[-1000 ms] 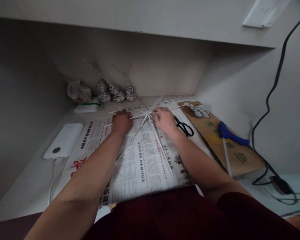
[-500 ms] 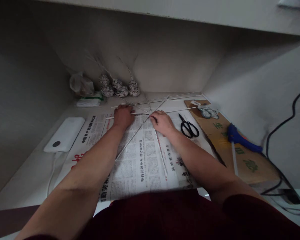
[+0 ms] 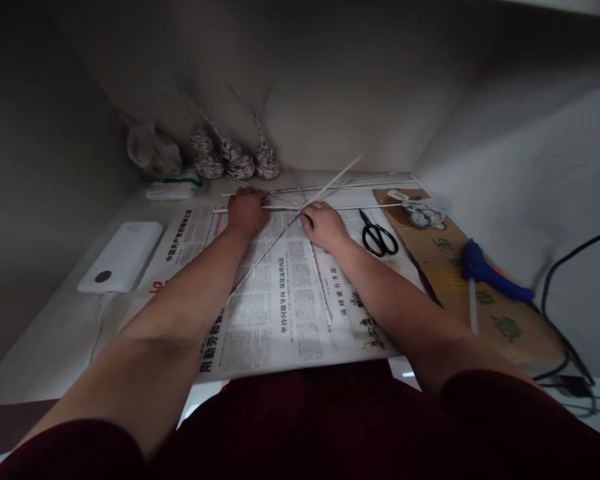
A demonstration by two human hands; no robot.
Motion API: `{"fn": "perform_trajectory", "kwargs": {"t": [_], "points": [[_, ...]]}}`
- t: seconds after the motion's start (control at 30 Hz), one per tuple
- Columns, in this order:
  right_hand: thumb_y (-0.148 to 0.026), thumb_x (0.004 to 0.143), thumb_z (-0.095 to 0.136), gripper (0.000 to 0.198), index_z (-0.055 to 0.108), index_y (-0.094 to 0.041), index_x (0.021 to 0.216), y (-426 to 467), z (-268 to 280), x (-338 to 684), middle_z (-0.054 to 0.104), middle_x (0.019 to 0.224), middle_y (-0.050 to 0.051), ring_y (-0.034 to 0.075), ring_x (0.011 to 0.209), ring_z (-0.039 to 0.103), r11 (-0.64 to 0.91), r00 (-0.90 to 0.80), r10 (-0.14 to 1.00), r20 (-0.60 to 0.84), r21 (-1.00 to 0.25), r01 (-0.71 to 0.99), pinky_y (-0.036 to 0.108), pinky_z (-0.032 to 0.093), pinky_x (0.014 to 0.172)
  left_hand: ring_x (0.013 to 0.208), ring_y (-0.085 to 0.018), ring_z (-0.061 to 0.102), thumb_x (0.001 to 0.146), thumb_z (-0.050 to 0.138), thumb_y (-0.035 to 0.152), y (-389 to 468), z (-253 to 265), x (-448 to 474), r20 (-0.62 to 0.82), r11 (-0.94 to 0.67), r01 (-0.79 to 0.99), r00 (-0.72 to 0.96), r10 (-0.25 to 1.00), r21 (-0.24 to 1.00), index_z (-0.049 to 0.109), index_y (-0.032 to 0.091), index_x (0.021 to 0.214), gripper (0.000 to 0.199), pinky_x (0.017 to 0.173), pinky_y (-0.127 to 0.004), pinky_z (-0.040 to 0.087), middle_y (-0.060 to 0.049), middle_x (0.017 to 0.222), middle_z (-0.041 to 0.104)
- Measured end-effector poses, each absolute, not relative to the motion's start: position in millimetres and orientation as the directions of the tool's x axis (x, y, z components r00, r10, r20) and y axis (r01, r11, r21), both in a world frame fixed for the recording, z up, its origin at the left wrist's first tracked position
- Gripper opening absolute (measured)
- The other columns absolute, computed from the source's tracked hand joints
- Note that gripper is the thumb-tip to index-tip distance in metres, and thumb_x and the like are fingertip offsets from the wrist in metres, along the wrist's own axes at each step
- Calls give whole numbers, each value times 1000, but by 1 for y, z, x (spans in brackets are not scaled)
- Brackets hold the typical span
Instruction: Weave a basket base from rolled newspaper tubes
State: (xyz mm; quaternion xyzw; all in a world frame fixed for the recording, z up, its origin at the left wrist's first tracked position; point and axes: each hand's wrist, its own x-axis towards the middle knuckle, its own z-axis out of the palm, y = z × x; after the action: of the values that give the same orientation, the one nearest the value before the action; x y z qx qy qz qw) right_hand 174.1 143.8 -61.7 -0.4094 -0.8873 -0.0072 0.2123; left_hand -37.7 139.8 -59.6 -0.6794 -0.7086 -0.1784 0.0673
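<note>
Several thin rolled-paper sticks (image 3: pixel 267 252) cross in a star on the spread newspaper (image 3: pixel 260 327). On the left side of the star, my left hand (image 3: pixel 249 212) lies over the sticks with its fingers bent down onto them. My right hand (image 3: pixel 325 227) is closed at the crossing point, thumb and fingers pinching a paper stick there. One white stick (image 3: pixel 341 173) rises at a slant from the crossing toward the back right. The fingertips of both hands are partly hidden.
Black-handled scissors (image 3: pixel 379 239) lie right of my right hand. A blue glue gun (image 3: pixel 495 275) and a crumpled bundle (image 3: pixel 424 215) rest on cardboard (image 3: pixel 510 340). Woven gourd shapes (image 3: pixel 267 162) stand at the back, with a plastic bag (image 3: pixel 153 152) beside them. A white power bank (image 3: pixel 123 257) is at left.
The slanting stick at the crossing now reaches farther up and to the right. Both hands stay by the star. The whole view has shifted slightly, with things appearing higher.
</note>
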Motion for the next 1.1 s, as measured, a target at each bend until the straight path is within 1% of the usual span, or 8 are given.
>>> {"fn": "perform_trajectory", "kwargs": {"t": [0.17, 0.4, 0.63, 0.7, 0.8, 0.87, 1.0, 1.1], "points": [[-22, 93, 41, 30, 68, -15, 104, 139, -60, 174, 66, 104, 11, 25, 100, 55, 643, -554, 743, 376, -170, 747, 33, 39, 88, 118, -34, 49, 89, 40, 28, 132, -54, -35, 300, 30, 985, -81, 951, 171, 67, 17, 113, 38, 99, -47, 35, -15, 115, 65], [-27, 95, 39, 32, 68, -17, 104, 137, -54, 176, 67, 103, 9, 23, 97, 59, 603, -509, 780, 365, -216, 768, 30, 40, 84, 118, -34, 52, 85, 51, 32, 108, -41, -43, 235, -8, 993, -20, 972, 120, 57, 19, 131, 49, 100, -47, 35, -14, 124, 63], [-32, 95, 40, 32, 67, -17, 104, 88, -3, 192, 70, 102, 9, 23, 97, 60, 540, -418, 823, 384, -304, 785, 31, 40, 84, 125, -37, 46, 82, 59, 34, 50, -16, -37, 233, 2, 993, -31, 972, 120, 57, 21, 132, 51, 102, -52, 35, -12, 135, 56], [-34, 96, 42, 30, 68, -20, 103, 54, 7, 195, 71, 98, 6, 22, 91, 61, 599, -516, 799, 307, -343, 723, 31, 42, 80, 124, -35, 48, 86, 55, 33, 18, -8, -30, 244, -109, 984, 73, 967, 137, 57, 21, 132, 47, 104, -50, 36, -11, 136, 56], [-35, 94, 48, 24, 68, -22, 96, 9, 7, 197, 70, 94, 4, 21, 91, 61, 737, -714, 665, 222, -353, 577, 33, 44, 83, 118, -28, 55, 93, 45, 30, -44, -2, -16, 243, -353, 916, 305, 921, 187, 62, 22, 125, 37, 102, -45, 41, -8, 130, 61], [-30, 93, 50, 20, 68, -22, 95, -13, 2, 199, 70, 93, 6, 23, 94, 61, 751, -734, 647, 204, -339, 567, 37, 44, 87, 119, -26, 55, 95, 43, 32, -84, -6, -8, 289, -475, 860, 413, 863, 189, 61, 25, 126, 37, 102, -44, 43, -6, 131, 60], [-29, 95, 46, 27, 64, -26, 114, -44, -5, 213, 67, 112, 8, 25, 108, 58, 721, -703, 680, 207, -364, 590, 42, 45, 93, 137, -24, 39, 95, 45, 30, -135, -31, -6, 291, -683, 726, 637, 714, 88, 42, 26, 145, 50, 109, -42, 39, -5, 148, 47], [-40, 94, 47, 42, 51, -35, 136, -62, -13, 228, 56, 137, 4, 24, 131, 45, 752, -753, 635, 172, -360, 552, 45, 38, 107, 143, -26, 30, 95, 47, 36, -138, -54, -17, 229, -699, 715, 683, 694, -14, 28, 29, 151, 60, 112, -44, 35, -5, 155, 35]]}}
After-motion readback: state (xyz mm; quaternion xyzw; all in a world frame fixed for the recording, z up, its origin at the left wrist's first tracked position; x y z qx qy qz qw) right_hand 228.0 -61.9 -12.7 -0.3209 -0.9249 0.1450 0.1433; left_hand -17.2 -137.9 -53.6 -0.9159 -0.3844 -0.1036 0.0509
